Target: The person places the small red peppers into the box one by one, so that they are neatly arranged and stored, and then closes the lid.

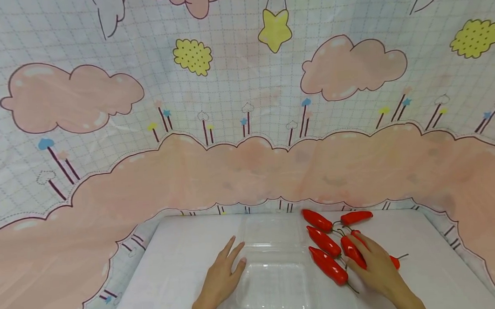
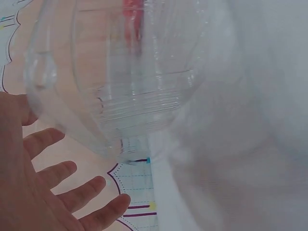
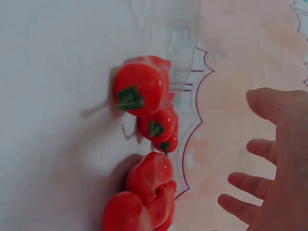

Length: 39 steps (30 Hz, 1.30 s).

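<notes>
A white worktop (image 1: 152,267) carries a clear plastic box (image 1: 275,288), unfolded. The left grip (image 1: 222,276), fingers spread and holding nothing, is beside it; the right grip (image 1: 377,265), likewise, is over red peppers (image 1: 329,266) lying outside, right of the box.

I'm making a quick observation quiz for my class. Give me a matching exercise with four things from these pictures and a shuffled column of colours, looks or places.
Things:
1. Left hand
2. Plastic container
3. Peppers
4. Right hand

Descriptions:
A. Red, with green stems
B. By the container's left side in the head view
C. Over some of the peppers in the head view
D. See-through

Pairs: 1-B; 2-D; 3-A; 4-C
</notes>
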Available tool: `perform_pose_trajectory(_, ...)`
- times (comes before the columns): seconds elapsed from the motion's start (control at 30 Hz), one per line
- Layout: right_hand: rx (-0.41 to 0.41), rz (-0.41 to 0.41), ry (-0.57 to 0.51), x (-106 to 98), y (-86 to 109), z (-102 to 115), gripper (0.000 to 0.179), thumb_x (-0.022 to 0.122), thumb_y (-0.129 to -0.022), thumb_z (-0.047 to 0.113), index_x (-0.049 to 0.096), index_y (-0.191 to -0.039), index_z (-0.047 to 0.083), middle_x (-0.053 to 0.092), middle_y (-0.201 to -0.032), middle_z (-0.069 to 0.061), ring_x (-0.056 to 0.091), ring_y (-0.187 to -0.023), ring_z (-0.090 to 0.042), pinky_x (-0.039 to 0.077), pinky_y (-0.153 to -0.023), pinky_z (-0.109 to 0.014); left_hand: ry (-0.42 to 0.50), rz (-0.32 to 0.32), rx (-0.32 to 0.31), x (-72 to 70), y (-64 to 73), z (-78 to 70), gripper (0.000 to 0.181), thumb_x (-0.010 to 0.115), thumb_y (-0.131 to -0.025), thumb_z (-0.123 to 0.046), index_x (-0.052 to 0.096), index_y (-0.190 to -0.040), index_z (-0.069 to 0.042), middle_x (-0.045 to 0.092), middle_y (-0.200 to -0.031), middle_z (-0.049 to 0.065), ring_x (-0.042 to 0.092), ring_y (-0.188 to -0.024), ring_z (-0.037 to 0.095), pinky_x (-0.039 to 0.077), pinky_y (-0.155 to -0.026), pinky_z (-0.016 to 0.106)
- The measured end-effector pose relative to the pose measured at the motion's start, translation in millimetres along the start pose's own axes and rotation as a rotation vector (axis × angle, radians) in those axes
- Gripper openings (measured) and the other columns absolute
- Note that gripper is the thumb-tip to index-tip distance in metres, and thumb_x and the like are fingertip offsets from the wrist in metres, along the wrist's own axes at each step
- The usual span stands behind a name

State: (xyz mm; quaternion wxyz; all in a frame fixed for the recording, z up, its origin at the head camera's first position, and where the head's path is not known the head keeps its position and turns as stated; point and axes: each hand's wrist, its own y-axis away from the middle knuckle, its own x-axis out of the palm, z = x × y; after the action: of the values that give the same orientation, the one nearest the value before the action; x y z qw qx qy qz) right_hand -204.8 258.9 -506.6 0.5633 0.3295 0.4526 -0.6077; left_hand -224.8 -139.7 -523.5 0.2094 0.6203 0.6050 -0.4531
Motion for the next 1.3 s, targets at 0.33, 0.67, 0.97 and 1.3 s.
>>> perform_pose_trajectory(0.33, 0.082, 0.026, 0.028, 1.2, 7.5, -9.5, 0.08, 0.072, -0.084, 0.047, 0.042, -0.148, 0.009, 0.042, -0.145, -0.027, 0.041, -0.126, -0.05, 0.048, -0.088, -0.068, 0.028, 0.002, -0.011, 5.4, 9.6, 7.8, 0.041, 0.055, -0.098, -0.023, 0.055, -0.14, -0.02, 0.04, -0.157, 0.007, 0.049, -0.134, 0.038, 0.049, -0.095, 0.059)
perform_pose_trajectory(0.67, 0.183, 0.065, 0.062, 1.6, 8.3, -20.5, 0.082, 0.073, -0.083, 0.043, 0.04, -0.146, 0.001, 0.038, -0.144, -0.033, 0.038, -0.126, -0.055, 0.045, -0.091, -0.069, 0.054, 0.015, -0.01, 11.2, 16.5, 13.3, 0.041, 0.056, -0.097, -0.019, 0.056, -0.139, -0.019, 0.041, -0.156, 0.008, 0.053, -0.13, 0.036, 0.049, -0.096, 0.057)
perform_pose_trajectory(0.97, 0.261, 0.089, 0.057, -0.6, 9.2, -27.2, 0.082, 0.073, -0.083, 0.039, 0.039, -0.144, -0.003, 0.036, -0.142, -0.037, 0.04, -0.123, -0.057, 0.045, -0.09, -0.068, 0.091, 0.041, -0.02, 15.0, 19.9, 14.6, 0.041, 0.056, -0.097, -0.016, 0.057, -0.137, -0.016, 0.041, -0.155, 0.009, 0.058, -0.125, 0.033, 0.052, -0.09, 0.055)
perform_pose_trajectory(1.3, 0.326, 0.121, 0.051, -0.8, 9.0, -34.5, 0.078, 0.07, -0.086, 0.033, 0.036, -0.145, -0.005, 0.033, -0.14, -0.04, 0.037, -0.122, -0.059, 0.04, -0.093, -0.072, 0.117, 0.045, -0.036, 16.4, 21.1, 13.7, 0.042, 0.054, -0.096, -0.012, 0.056, -0.138, -0.008, 0.042, -0.155, 0.01, 0.056, -0.127, 0.037, 0.048, -0.099, 0.054)
